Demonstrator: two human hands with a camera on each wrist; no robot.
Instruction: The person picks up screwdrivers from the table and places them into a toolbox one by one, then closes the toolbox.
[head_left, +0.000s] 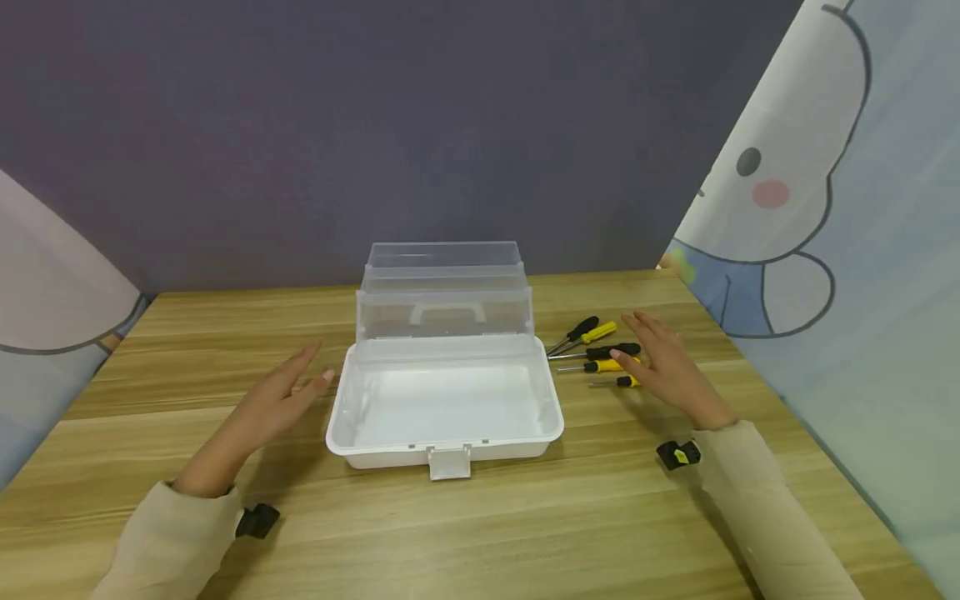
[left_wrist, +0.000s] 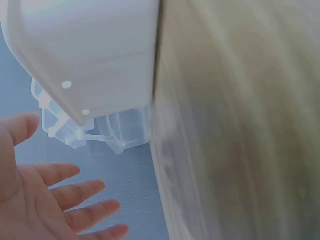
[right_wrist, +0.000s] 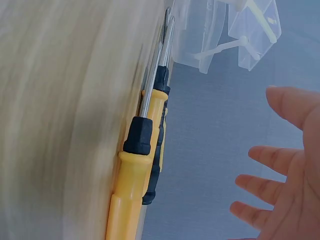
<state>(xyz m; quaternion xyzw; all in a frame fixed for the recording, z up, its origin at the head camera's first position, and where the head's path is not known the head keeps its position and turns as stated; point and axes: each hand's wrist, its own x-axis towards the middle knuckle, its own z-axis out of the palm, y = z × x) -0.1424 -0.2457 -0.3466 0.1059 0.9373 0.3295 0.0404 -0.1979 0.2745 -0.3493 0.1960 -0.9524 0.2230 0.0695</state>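
A white plastic toolbox (head_left: 375, 459) stands in the middle of the table, its clear lid (head_left: 382, 312) raised at the back and no tools visible inside. Several screwdrivers lie to its right, among them a yellow-handled one (head_left: 598, 332), a black-handled one (head_left: 613, 352) and a short yellow-and-black one (head_left: 626, 382). My right hand (head_left: 667, 371) hovers beside their handles with fingers spread, holding nothing. To the left of the toolbox, my left hand (head_left: 273, 407) is held in the air, fingers extended, apart from the box wall (left_wrist: 100, 65).
The wooden table (head_left: 420, 542) reaches back to a dark grey panel (head_left: 450, 125). A cartoon-print curtain (head_left: 885, 350) hangs along the right side, with similar cloth (head_left: 52, 275) at the left. Black wrist devices sit at both sleeves.
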